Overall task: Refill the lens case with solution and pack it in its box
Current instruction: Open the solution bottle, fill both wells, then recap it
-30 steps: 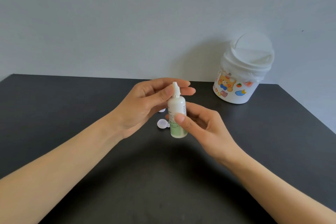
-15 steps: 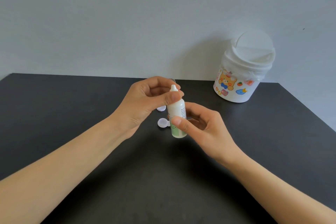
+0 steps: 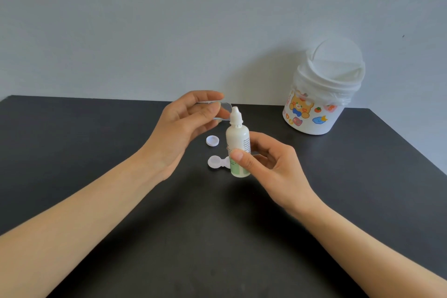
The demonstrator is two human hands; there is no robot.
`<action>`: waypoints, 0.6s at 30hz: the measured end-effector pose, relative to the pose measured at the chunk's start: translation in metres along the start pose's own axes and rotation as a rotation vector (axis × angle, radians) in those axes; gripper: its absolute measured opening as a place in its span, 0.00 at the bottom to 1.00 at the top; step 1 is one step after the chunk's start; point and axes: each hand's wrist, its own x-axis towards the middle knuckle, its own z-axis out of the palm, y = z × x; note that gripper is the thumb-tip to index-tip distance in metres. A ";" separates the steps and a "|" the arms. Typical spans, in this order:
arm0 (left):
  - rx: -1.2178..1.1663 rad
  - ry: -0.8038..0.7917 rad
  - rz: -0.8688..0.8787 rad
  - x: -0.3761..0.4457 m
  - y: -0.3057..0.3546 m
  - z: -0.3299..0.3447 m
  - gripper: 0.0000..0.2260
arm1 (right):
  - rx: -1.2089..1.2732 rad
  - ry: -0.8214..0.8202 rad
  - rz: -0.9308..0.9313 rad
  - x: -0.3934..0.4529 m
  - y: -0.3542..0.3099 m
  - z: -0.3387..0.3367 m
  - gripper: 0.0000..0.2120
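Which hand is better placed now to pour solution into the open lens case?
Right. The right hand already grips the upright white plastic solution bottle just beside the open white lens case; the left hand is off it.

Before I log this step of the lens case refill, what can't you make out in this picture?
- Right half of the lens case: head view, hidden behind the solution bottle held in the right hand.
- Bottle label text: too small to read.
- Clear box: partly hidden by the left hand; its contents can't be told.
- Whether the bottle tip is capped: unclear.
- Liquid in the case well: can't tell.
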 end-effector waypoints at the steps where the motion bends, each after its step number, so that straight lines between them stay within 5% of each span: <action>1: -0.002 0.013 -0.001 0.000 0.000 0.000 0.10 | 0.008 0.007 0.005 0.000 0.000 0.000 0.12; 18: 0.138 -0.159 0.001 -0.002 0.002 0.002 0.15 | -0.047 -0.005 0.010 0.001 0.002 0.000 0.12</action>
